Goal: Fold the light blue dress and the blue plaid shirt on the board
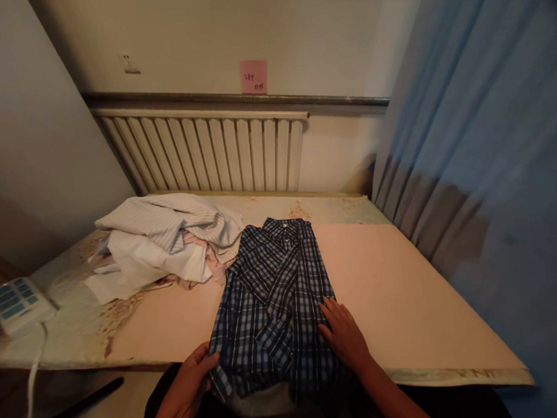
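A dark blue plaid shirt point(271, 300) lies lengthwise on the table point(402, 289), its sides folded in and its collar at the far end. The lower hem hangs over the near edge. My left hand point(191, 379) grips the shirt's lower left corner at the table edge, fingers curled on the cloth. My right hand point(343, 333) rests flat on the shirt's right side, fingers stretched out and pressing the fabric down.
A heap of white and pale striped clothes point(164, 245) sits to the left of the shirt. A white power strip point(16, 303) with a cord lies at the table's left end. A radiator point(205, 150) runs behind, a blue curtain point(498, 151) hangs at the right.
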The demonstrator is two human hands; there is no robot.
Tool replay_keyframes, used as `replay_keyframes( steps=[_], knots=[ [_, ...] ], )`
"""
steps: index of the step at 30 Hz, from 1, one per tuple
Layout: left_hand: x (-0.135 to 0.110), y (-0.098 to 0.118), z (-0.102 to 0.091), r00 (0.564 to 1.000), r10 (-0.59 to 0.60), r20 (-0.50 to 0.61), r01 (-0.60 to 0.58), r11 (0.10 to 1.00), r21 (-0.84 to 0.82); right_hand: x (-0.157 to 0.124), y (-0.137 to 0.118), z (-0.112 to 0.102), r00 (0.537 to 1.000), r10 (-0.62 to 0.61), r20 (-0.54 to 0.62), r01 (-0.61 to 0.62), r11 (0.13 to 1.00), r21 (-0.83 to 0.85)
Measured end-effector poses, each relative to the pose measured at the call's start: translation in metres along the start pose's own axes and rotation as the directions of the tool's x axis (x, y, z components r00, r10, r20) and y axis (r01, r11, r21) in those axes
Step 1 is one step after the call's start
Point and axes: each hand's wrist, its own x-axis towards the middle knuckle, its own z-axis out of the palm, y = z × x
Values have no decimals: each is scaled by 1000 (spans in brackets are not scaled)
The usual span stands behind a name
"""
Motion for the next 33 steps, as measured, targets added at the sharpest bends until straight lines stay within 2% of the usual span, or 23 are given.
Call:
replay_keyframes(
  steps=[5, 8, 10, 12, 14, 16, 18, 28, 31, 33],
  knots=[
    [5, 28, 28, 986, 146, 75, -138, 984, -109, 1, -1, -2, 1000, 9, -4, -9, 1000, 14],
    [17, 31, 60, 974, 187, 132, -184, 982, -35, 1, -2, -3, 1000, 11, -4, -11, 1000, 15],
    [26, 23, 85, 967, 158, 201, -176, 982, 76, 2, -2, -4, 1000, 10, -4, -10, 1000, 20],
    [34, 9, 110, 947, 131, 292, -210, 942, 260, 2, -2, -5, 1000, 8, -4, -8, 1000, 22],
    [40, -5, 130, 948, 83, 307, -240, 820, 519, 3, -3, -5, 1000, 10, -3, -10, 1000, 16],
    [44, -18, 142, 950, 43, 310, -253, 688, 680, 3, -3, -5, 1000, 15, 0, -15, 1000, 5],
    [46, -25, 147, 946, 32, 322, -269, 631, 728, 4, -4, -5, 1000, 15, 6, -15, 1000, -4],
    [36, -33, 139, 924, 46, 379, -327, 606, 725, 3, -5, -7, 1000, 12, -7, -12, 1000, -3],
    [22, -36, 142, 921, 4, 389, -303, 633, 712, 3, -5, -8, 1000, 15, -11, -15, 1000, 4],
    [12, -39, 142, 904, -75, 420, -266, 670, 693, 4, -5, -8, 1000, 14, -14, -14, 1000, 7]
  ],
)
